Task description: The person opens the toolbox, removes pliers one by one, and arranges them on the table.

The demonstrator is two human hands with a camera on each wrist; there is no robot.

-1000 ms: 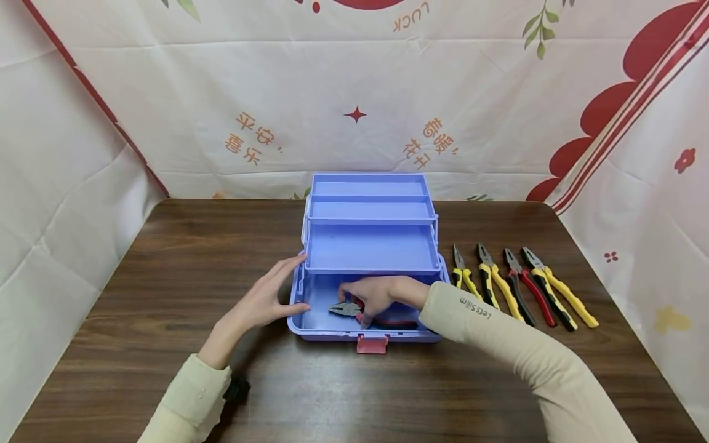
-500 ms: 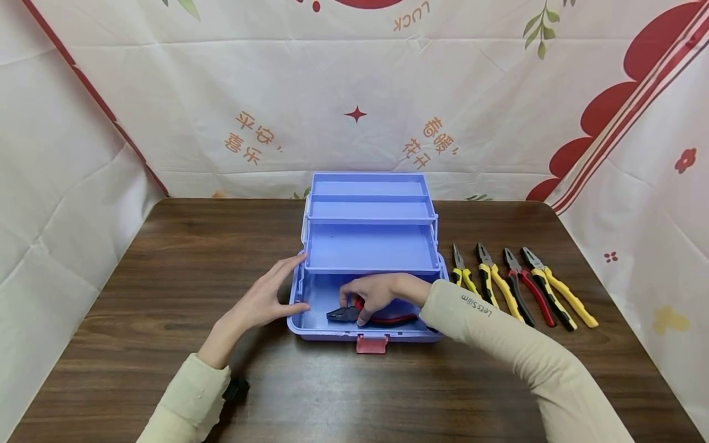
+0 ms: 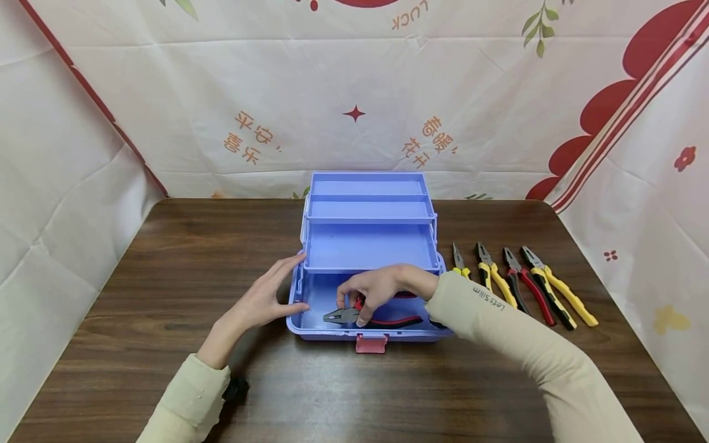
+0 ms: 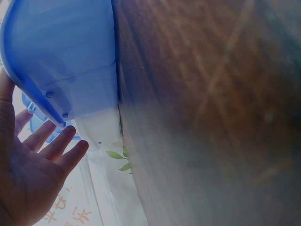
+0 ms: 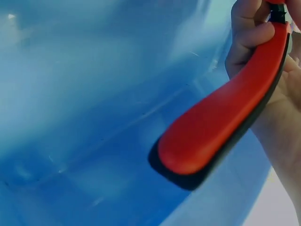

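Observation:
In the lower compartment of the blue toolbox (image 3: 332, 336), my right hand (image 3: 373, 290) grips a pair of pliers (image 3: 341, 315) near the pivot. The grey jaws point left, and the red-and-black handles trail right, partly hidden by the hand. From the right wrist view, a red handle (image 5: 221, 122) slants over the blue floor, with curled fingers (image 5: 256, 35) around its upper part. My left hand (image 3: 263, 298) is at the toolbox's left edge, thumb over the rim and fingers spread along the outside. Its fingers (image 4: 61, 146) look fairly straight in the left wrist view.
Two stepped trays (image 3: 371, 243) stand raised at the toolbox's back. A red latch (image 3: 371, 344) hangs at its front. Right of it, several pliers lie in a row, including a red-and-black pair (image 3: 526, 280) and a yellow-and-black pair (image 3: 554, 283). A patterned cloth (image 3: 354, 74) hangs behind the table.
The pliers have turned and shifted slightly left in my right hand, with the handles now looking farther apart. That hand has risen a little. My left hand keeps its place.

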